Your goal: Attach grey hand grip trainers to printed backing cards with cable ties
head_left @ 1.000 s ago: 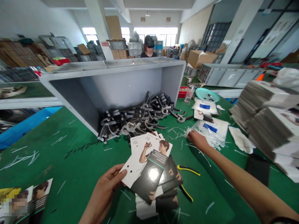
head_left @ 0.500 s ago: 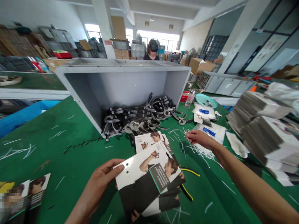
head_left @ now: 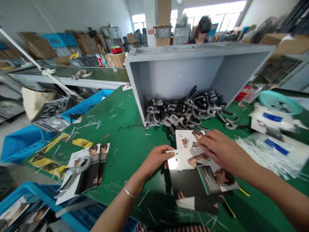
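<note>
The printed card (head_left: 185, 182) is held over other cards (head_left: 182, 137), its upper-left corner pinched by the left hand (head_left: 156, 158), presumably for steadiness with both holes exposed. The right hand's (head_left: 218, 149) fingers are bent at the upper edge (any grasp cannot be told). Pliers (head_left: 229, 207) are partly obstructed by cards.
</note>
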Demonstrator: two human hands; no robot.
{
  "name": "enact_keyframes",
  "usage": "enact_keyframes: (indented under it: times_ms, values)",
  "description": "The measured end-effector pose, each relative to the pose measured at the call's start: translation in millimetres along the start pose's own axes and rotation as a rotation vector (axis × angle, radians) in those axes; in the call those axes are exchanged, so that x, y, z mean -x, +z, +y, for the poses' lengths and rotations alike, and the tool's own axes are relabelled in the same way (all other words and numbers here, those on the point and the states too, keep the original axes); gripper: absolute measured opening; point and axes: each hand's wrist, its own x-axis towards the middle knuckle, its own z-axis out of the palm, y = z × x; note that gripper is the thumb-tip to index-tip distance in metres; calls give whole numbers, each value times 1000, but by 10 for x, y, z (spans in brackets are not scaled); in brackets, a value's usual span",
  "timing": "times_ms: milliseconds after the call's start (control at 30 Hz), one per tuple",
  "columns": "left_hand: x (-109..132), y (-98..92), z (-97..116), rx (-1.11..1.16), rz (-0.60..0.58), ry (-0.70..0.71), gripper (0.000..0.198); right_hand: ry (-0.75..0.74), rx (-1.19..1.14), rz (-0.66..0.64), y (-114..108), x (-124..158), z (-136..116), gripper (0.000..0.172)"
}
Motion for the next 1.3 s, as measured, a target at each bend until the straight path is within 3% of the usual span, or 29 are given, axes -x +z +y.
enact_keyframes:
  times_ms: [133,500,567,700,900,1100,1200,1300]
  values:
    - [5,-2,-37,-10,-15,7,31,-94,166,-88,41,-152,-291,7]
    - [8,-130,50,-35,-22,28,30,-154,317,-171,179,-367,-516,3]
    - [-13,-164,-23,-12,17,60,32,-172,339,-188,260,-402,-580,3]
    - [-10,-154,-290,112,203,138,32,-196,350,-207,403,-436,-678,8]
    - [41,57,-548,144,262,190,25,-190,302,-247,431,-480,-686,8]
    - [125,64,-690,80,316,201,6,-46,74,-245,297,-476,-499,10]
    - [348,7,-756,8,237,172,3,23,-205,-233,312,-444,-380,12]
    - [548,-22,-749,-100,156,188,16,33,-450,-225,414,-408,-339,11]
